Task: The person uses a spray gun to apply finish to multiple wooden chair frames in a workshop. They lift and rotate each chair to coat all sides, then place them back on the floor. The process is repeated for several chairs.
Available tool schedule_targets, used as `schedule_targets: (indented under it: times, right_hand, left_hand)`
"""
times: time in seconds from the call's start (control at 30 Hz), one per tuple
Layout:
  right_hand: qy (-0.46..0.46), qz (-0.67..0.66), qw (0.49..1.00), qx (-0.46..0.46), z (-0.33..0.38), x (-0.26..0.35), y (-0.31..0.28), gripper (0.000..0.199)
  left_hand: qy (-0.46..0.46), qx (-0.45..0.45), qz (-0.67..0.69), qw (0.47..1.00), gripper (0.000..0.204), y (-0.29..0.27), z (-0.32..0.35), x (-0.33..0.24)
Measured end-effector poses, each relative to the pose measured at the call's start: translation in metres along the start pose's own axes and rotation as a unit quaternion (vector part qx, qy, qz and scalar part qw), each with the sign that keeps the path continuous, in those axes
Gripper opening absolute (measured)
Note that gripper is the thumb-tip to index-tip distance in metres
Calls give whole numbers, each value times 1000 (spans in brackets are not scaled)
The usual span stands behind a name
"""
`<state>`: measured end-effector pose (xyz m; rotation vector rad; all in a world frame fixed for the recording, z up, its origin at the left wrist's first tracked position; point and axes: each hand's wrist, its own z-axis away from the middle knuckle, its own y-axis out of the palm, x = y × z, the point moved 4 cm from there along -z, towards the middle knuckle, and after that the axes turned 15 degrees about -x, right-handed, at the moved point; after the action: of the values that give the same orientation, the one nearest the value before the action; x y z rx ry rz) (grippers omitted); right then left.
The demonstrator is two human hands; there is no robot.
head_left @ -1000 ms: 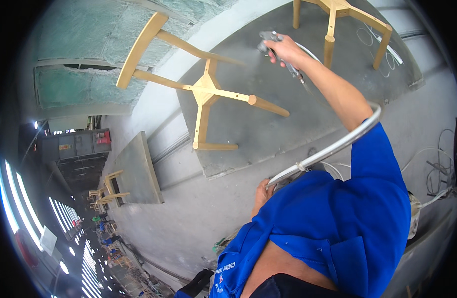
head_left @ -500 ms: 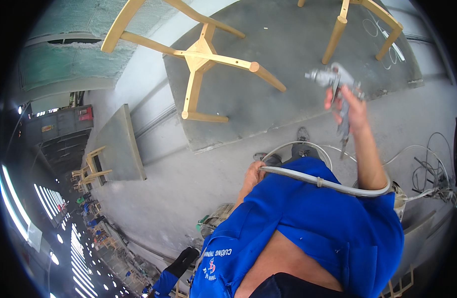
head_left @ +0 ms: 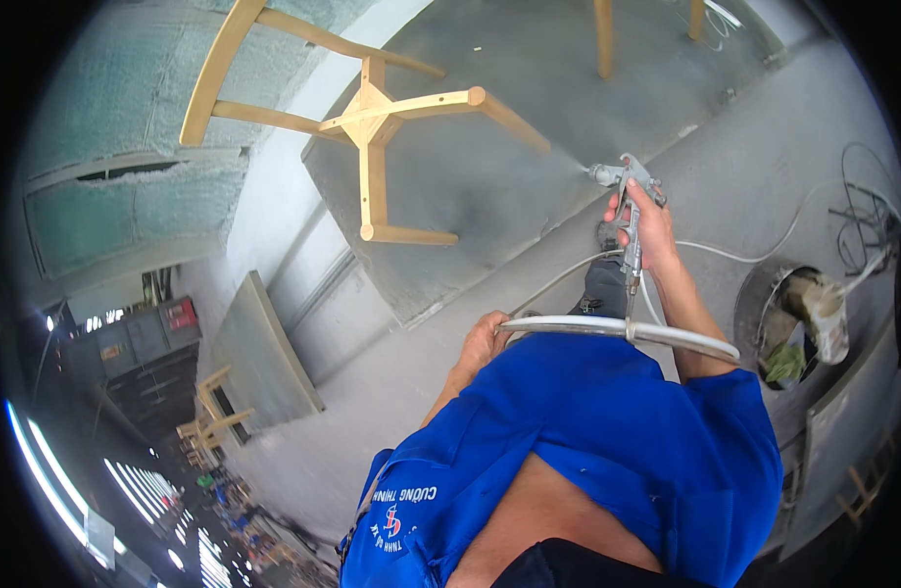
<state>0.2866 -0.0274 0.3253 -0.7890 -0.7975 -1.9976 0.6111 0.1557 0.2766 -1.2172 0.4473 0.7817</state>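
My right hand [head_left: 650, 227] is wrapped round a metal spray gun [head_left: 627, 186], its nozzle pointing left. A thin mist leaves the nozzle toward one leg of a pale wooden chair frame [head_left: 370, 122]. The frame has crossed bars and several legs, and lies tipped over on a grey board. Low in front of my body, my left hand [head_left: 485, 338] is closed round a pale hose [head_left: 578, 323], which crosses my waist toward the right forearm. Part of the left hand's fingers is hidden behind the hose.
Under the chair frame spreads the large grey board [head_left: 431, 265]. Other wooden legs [head_left: 604, 39] stand at its far right. A bucket [head_left: 754, 309] with rags sits to my right, near tangled cables [head_left: 857, 211]. Another grey panel [head_left: 259, 353] and wooden chairs [head_left: 210, 412] are at left.
My right hand has brought the spray gun lower and left, closer to the chair leg, and mist now leaves its nozzle. The view has shifted; my left hand still grips the hose.
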Motion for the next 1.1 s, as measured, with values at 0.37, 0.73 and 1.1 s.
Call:
schedule_targets:
  times: [0.37, 0.73, 1.1]
  right_hand:
    - [-13, -73, 996, 45, 91, -68, 38, 41]
    - [-27, 138, 989, 46, 105, -55, 47, 45]
    - [-40, 176, 976, 126, 48, -70, 88, 33]
  left_hand:
    - [-87, 33, 98, 991, 11, -60, 107, 139]
    - [-103, 10, 106, 989, 9, -56, 132, 143]
    - [-139, -15, 160, 977, 14, -62, 142, 152]
